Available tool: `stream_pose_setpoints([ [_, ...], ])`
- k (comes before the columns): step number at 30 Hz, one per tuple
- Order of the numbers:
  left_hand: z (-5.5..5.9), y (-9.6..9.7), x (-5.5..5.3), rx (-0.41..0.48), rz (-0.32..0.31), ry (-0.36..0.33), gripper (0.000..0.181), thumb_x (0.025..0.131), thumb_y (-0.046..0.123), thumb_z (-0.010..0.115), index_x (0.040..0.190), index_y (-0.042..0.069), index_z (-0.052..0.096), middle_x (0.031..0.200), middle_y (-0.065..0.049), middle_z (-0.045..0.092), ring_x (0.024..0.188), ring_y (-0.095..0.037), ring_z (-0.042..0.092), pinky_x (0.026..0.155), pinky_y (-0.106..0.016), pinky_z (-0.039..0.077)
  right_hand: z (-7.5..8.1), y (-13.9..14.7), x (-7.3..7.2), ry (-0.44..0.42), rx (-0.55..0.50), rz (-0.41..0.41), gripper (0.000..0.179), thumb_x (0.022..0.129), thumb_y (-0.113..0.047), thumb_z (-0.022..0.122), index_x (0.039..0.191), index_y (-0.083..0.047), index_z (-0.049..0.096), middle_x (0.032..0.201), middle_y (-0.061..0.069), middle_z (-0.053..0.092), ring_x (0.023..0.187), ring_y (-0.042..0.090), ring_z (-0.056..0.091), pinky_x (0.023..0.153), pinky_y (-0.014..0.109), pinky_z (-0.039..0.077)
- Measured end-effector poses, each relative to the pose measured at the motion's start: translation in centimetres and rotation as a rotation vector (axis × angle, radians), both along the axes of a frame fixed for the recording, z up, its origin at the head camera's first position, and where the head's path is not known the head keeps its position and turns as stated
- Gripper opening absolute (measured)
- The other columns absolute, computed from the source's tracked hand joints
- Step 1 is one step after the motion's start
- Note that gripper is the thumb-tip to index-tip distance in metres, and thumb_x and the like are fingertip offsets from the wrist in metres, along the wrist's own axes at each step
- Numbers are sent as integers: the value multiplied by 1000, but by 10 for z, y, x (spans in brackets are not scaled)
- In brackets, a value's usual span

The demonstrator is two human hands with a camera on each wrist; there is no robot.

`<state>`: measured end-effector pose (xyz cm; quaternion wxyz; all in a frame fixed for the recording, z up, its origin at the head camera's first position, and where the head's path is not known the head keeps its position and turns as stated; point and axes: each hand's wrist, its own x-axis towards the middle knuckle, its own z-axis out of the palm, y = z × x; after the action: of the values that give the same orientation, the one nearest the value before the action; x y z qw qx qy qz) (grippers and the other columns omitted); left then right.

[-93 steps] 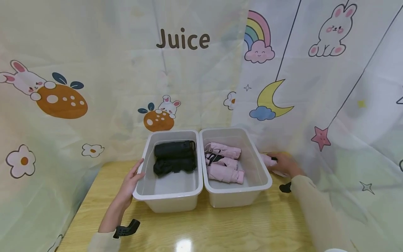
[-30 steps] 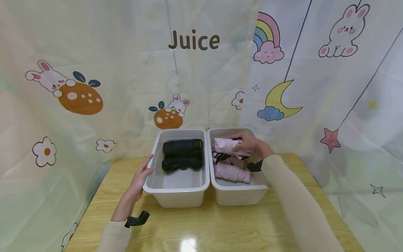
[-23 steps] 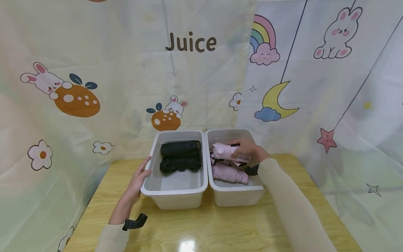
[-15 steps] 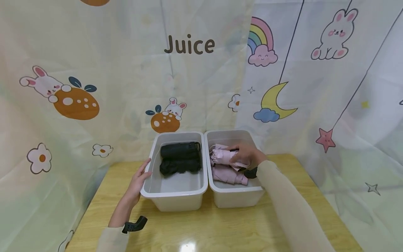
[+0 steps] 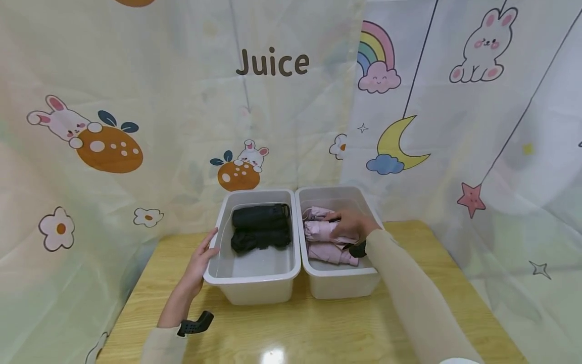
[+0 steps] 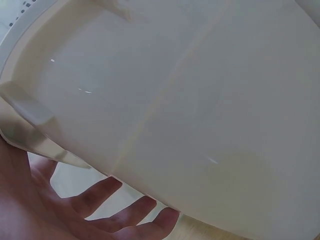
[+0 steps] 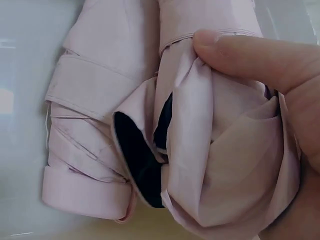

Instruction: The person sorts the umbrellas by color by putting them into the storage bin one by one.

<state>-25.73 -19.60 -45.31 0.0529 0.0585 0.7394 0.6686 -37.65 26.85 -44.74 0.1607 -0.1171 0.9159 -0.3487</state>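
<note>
Two light grey plastic bins stand side by side. In the right bin [image 5: 343, 283] my right hand [image 5: 353, 225] grips a folded pink umbrella [image 5: 318, 231], thumb across its cloth. In the right wrist view, loose pink folds with a dark inner side show under the thumb. Another folded pink umbrella [image 5: 332, 254] lies in front of it, and pink cloth [image 5: 318, 212] shows behind. My left hand [image 5: 196, 264] rests against the outer side of the left bin [image 5: 254, 292]; in the left wrist view the spread fingertips touch its wall. Two folded black umbrellas [image 5: 260, 217] lie inside that bin.
The bins stand on a wooden table [image 5: 273, 328], close to a printed cloth backdrop [image 5: 291, 111]. A white rounded edge [image 5: 460, 361] shows at the bottom right. Black wrist devices [image 5: 196, 323] sit on both arms.
My right hand has brought the pink umbrella from outside the bin's right side into it, then lowered it forward among the other pink umbrellas. My left hand has stayed at the left bin.
</note>
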Motion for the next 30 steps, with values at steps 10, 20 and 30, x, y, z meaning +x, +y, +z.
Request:
stream_pose_setpoints([
  [10,0,-2,3,2,8,-7,58,104,21,44,157,25,20,159,-10,16,132,-37,34,92,-45,43,-6,-4,-8,4,57,41,67,69,-37,87,131,-25,64,144,9,48,135,32,34,106,44,31],
  [20,1,1,0,21,-7,-2,59,104,22,45,157,25,19,160,-9,14,134,-37,33,95,-49,41,5,-6,-1,29,1,68,56,74,-22,86,125,-10,66,131,12,58,125,32,45,101,46,36],
  [30,2,2,-1,6,9,-10,58,103,21,45,156,23,21,159,-9,16,134,-35,31,95,-47,40,24,-6,11,5,-40,161,52,80,-6,78,127,7,59,111,19,66,102,28,61,86,41,49],
])
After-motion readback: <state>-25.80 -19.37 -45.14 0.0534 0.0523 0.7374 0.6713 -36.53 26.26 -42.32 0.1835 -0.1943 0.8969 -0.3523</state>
